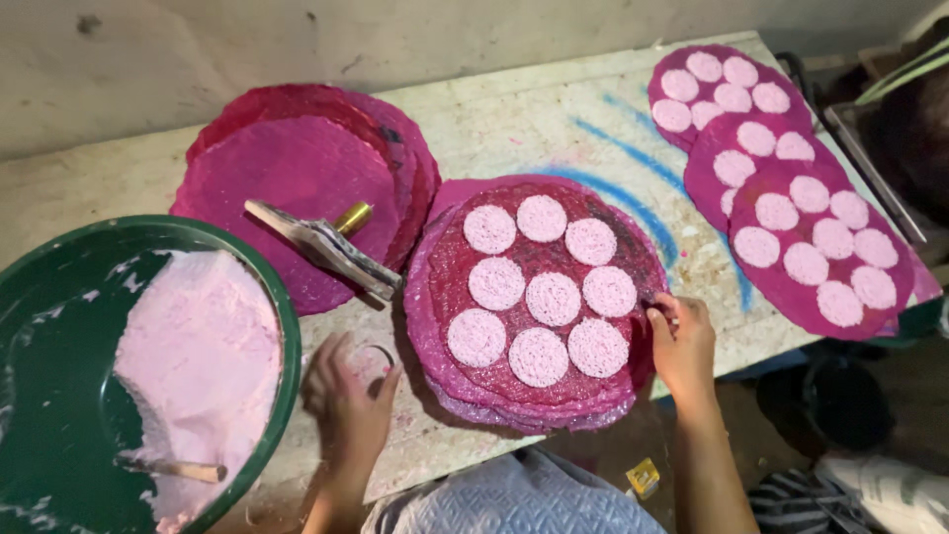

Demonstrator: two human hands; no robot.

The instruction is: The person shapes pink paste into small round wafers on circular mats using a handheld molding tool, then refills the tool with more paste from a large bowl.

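My left hand (348, 400) grips a small round ring mould (374, 358) on the table, just right of the green basin (267, 297). My right hand (680, 341) pinches the right edge of a magenta mesh disc (450, 267), the top one of a stack. On that disc lie several pale pink round cakes (552, 297), set in a ring around a middle one. Pale pink paste (203, 366) fills the basin, and a wooden stick (178, 470) lies in it.
An empty stack of magenta discs (297, 168) sits at the back left with a folded tool with a brass end (331, 242) on it. Three overlapping discs loaded with pink cakes (820, 242) lie at the right. The table edge (761, 351) is near me.
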